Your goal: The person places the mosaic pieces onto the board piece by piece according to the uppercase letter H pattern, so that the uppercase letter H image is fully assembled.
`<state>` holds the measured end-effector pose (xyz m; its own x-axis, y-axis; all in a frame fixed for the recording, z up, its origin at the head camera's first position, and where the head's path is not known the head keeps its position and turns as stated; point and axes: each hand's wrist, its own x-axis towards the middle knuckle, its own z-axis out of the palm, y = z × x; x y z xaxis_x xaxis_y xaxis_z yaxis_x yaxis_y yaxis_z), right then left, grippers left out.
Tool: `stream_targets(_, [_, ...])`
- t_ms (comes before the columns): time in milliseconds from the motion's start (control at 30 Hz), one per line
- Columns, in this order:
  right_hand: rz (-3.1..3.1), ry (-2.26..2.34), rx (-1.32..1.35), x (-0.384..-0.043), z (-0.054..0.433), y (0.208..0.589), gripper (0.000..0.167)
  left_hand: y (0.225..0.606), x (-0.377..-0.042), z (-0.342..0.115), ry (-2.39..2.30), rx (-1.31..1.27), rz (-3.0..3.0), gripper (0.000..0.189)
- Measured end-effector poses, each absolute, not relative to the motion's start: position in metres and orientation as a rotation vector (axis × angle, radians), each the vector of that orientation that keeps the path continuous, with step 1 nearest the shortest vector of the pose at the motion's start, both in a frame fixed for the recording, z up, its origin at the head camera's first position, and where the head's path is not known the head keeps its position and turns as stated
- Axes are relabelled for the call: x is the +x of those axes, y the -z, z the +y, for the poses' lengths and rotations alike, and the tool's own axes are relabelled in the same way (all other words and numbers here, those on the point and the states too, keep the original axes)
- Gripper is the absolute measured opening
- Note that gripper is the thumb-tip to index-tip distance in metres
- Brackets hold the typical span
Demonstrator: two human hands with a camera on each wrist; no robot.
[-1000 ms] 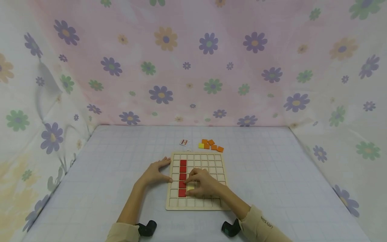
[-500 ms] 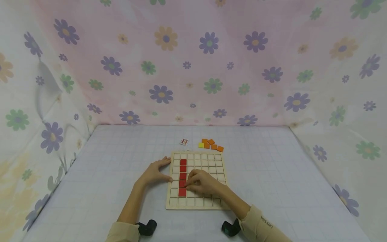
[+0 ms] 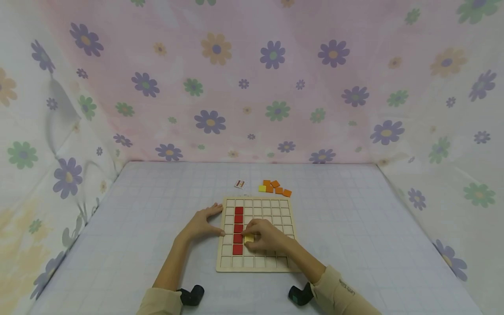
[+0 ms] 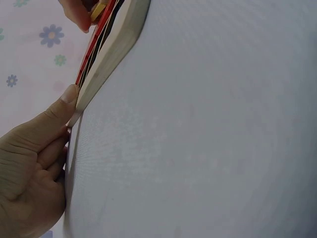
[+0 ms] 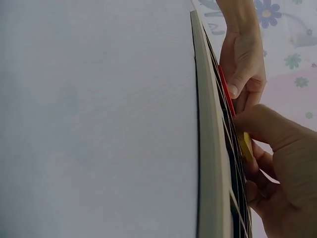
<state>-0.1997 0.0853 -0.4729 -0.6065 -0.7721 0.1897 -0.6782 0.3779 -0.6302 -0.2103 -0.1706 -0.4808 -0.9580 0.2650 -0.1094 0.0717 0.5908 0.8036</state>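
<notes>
A square wooden grid board (image 3: 275, 266) lies on the table, with a column of several red tiles (image 3: 238, 239) in its second column from the left. Just right of that column my right hand (image 3: 269, 236) pinches a yellow tile (image 3: 249, 238) between thumb and fingers, close over the board. In the right wrist view the yellow tile (image 5: 245, 145) is tilted, its edge beside the grid slots. My left hand (image 3: 201, 224) rests at the board's left edge, thumb touching the rim and fingers spread; the left wrist view has this thumb (image 4: 69, 94) on the frame.
Behind the board lie several orange tiles (image 3: 278, 190) and one loose yellow tile (image 3: 262, 188). A small patterned card (image 3: 240, 184) sits to their left. Two black angled objects (image 3: 192, 295) are near the wrists at the front. A flowered cloth (image 3: 252, 87) surrounds the table.
The yellow tile, hidden behind the right fingers half a second ago, shows again between them. The right hand has shifted only slightly over the same cells; the left hand stays put.
</notes>
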Motion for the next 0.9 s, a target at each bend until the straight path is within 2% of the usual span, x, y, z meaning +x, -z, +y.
stream_targets(900, [2.587,0.924,-1.451,-0.2017,0.0804,0.4741,0.017,0.4815,-0.2110,-0.1713,-1.324,0.303,2.595,0.087])
